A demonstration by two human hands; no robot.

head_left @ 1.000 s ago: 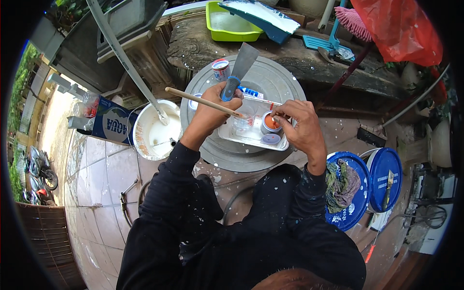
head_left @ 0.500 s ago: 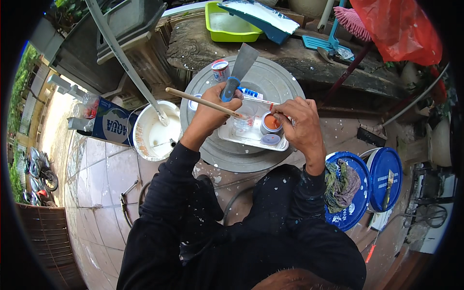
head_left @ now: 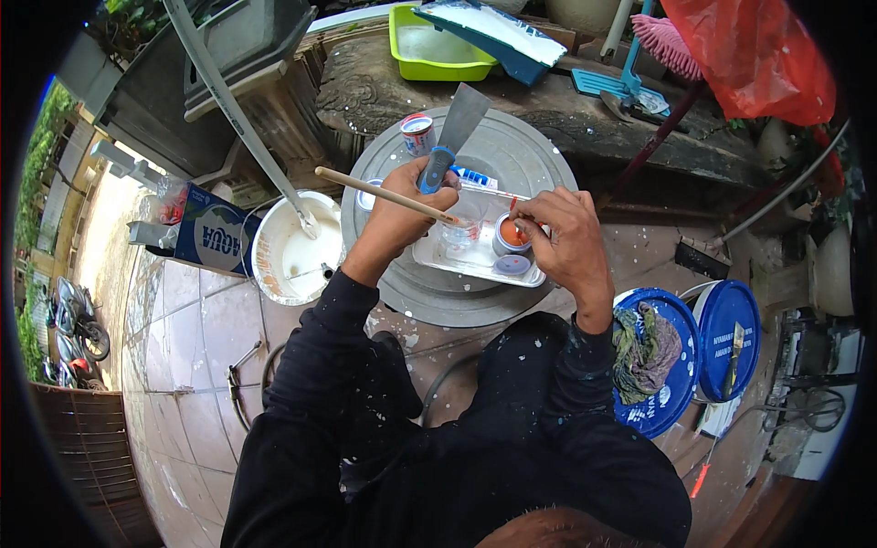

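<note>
My left hand [head_left: 400, 208] grips a blue-handled putty knife [head_left: 461, 121], blade raised, together with a wooden stick [head_left: 361, 181] whose tip is over a clear plastic cup [head_left: 459, 236]. My right hand [head_left: 571, 237] pinches a thin red stick [head_left: 514, 205] at a small jar of orange paint [head_left: 508, 245]. Cup and jar stand in a white tray [head_left: 470, 270], with a purple-grey lid [head_left: 512, 264] in front of the jar. The tray rests on a round grey platform [head_left: 406, 297]; a small can [head_left: 417, 137] stands at its back.
A white paint bucket [head_left: 288, 265] with a pole in it is left; two blue-lidded buckets [head_left: 726, 347], one under a rag [head_left: 644, 352], are right. A wooden bench [head_left: 356, 91] behind holds a green tray [head_left: 429, 64]. A hose [head_left: 448, 365] lies on the tiles.
My right fingers have shifted slightly over the jar of orange paint, still pinching. My left hand with the knife and wooden stick is almost unchanged.
</note>
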